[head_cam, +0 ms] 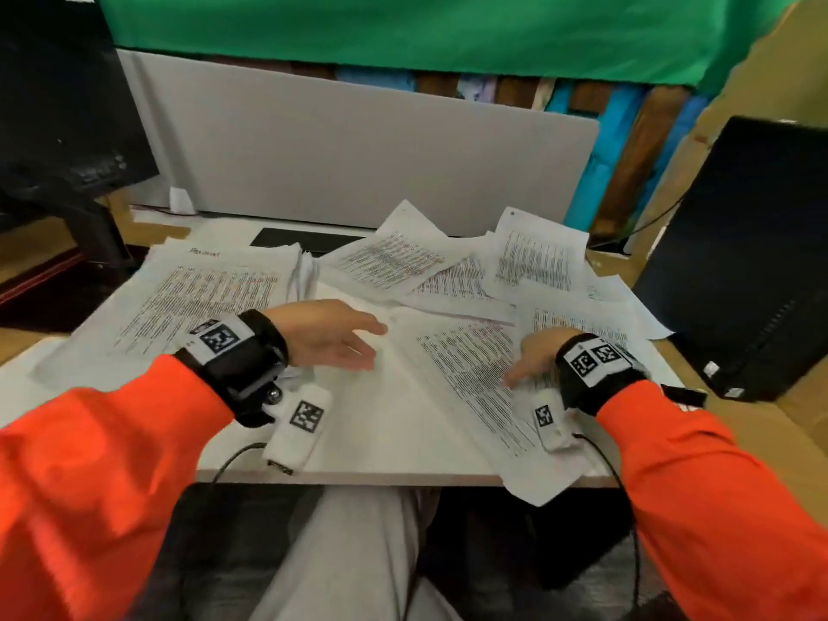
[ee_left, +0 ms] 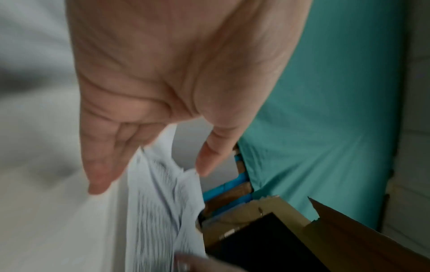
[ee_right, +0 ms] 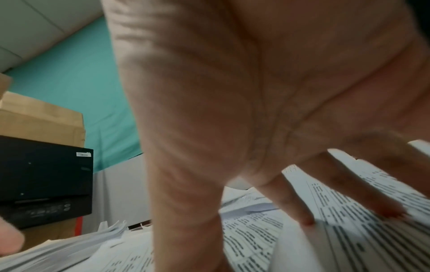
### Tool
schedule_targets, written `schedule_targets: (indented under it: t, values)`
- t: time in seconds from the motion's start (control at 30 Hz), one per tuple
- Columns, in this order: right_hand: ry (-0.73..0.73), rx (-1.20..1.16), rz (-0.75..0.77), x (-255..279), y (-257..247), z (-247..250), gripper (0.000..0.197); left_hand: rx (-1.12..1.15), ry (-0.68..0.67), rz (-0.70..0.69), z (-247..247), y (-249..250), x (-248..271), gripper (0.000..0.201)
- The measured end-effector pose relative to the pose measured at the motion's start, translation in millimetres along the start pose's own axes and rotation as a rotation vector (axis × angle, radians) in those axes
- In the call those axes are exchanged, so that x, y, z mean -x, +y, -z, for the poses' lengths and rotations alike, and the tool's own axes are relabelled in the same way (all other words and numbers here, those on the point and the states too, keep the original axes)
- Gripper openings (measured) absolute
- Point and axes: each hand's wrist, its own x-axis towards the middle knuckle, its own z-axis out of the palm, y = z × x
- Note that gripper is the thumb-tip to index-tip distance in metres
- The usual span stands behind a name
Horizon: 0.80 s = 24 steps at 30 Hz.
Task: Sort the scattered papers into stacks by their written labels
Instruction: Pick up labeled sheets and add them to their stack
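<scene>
Papers (head_cam: 403,262) lie scattered over the white desk (head_cam: 367,459) at frame centre, with one neater stack (head_cam: 192,293) at centre left, a handwritten label on its top sheet. Left hand (head_cam: 327,336) hovers flat above a blank sheet (head_cam: 394,396), fingers (ee_left: 102,165) straight and together, thumb apart. Right hand (head_cam: 535,354) presses a printed sheet (head_cam: 475,378) at lower right, fingertips (ee_right: 307,221) spread on the text. Black monitor (head_cam: 67,105) stands upper left.
</scene>
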Motion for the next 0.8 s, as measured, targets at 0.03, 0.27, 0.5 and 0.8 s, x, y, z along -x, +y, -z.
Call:
schedule_targets:
  t: [0.03,0.27,0.5,0.8]
  values:
    - [0.001,-0.012,0.002,0,-2,1,0.056,0.033,-0.036,0.049,-18,-2,-11,0.007]
    - [0.053,-0.05,0.039,-3,6,-4,0.031,0.162,-0.109,0.034,-93,-5,-53,0.016]
    - [0.27,-0.576,0.158,7,50,2,0.038,-0.787,0.171,-0.508,-111,11,-31,0.024]
    - [0.886,-0.943,0.458,51,44,74,0.042,-0.252,0.643,-0.796,-60,77,-54,0.02]
